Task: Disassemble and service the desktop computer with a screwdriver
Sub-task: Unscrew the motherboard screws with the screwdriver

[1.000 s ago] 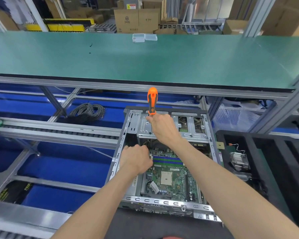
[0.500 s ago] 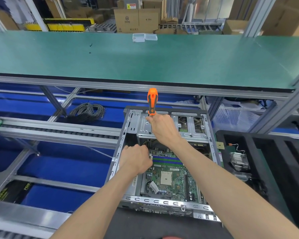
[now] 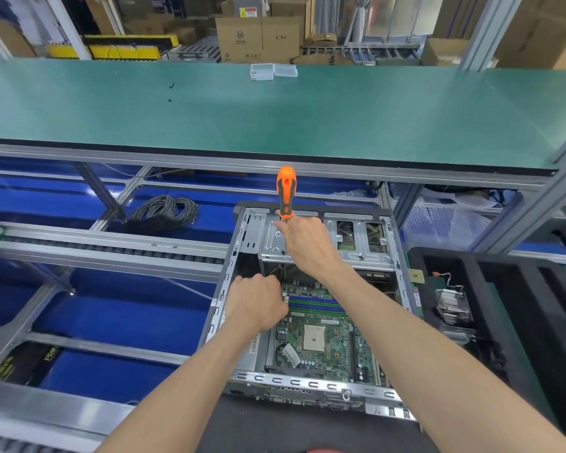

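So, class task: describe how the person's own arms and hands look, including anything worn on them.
Both forearms are bare as far as the view shows: no sleeves, gloves, watch or bands. The left hand and right hand show no rings; most fingers are hidden from this angle.

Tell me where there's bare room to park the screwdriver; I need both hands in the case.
The green bench top lies mostly bare, between the clear boxes at its far edge and the near rail. Inside the computer case it is crowded, as is the black tray beside it.

The screwdriver (image 3: 285, 192) is orange with black grip stripes; the motherboard (image 3: 321, 335) is green (its memory slots blue and black). The bench top (image 3: 275, 116) is plain teal-green; the computer case (image 3: 311, 385) is bare silver metal.
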A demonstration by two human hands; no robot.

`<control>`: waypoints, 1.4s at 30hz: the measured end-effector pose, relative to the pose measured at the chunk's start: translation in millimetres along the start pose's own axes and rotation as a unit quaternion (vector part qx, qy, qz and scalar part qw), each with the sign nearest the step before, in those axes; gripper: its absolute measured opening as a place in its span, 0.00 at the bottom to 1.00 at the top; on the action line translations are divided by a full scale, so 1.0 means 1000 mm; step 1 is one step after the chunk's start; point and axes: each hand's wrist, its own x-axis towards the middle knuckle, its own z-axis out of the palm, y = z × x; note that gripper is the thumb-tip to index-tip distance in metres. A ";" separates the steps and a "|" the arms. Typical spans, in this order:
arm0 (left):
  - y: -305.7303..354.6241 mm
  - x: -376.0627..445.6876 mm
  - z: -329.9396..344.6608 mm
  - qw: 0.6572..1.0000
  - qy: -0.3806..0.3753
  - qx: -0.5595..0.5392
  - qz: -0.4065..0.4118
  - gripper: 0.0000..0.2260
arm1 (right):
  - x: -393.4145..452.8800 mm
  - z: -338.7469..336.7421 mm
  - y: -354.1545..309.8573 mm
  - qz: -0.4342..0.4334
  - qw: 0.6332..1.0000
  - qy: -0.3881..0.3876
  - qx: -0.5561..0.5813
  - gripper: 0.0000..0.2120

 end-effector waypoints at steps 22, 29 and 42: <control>-0.006 -0.004 -0.032 0.847 0.271 -0.457 -0.010 0.06 | -0.004 0.001 -0.005 0.067 0.995 -0.024 0.064 0.17; 0.016 0.023 -0.100 0.743 0.349 -0.566 0.073 0.19 | -0.007 -0.002 -0.007 0.082 0.994 -0.029 0.061 0.14; 0.017 0.042 -0.117 0.746 0.301 -0.583 0.111 0.09 | -0.004 -0.008 0.000 0.079 0.990 -0.037 0.109 0.19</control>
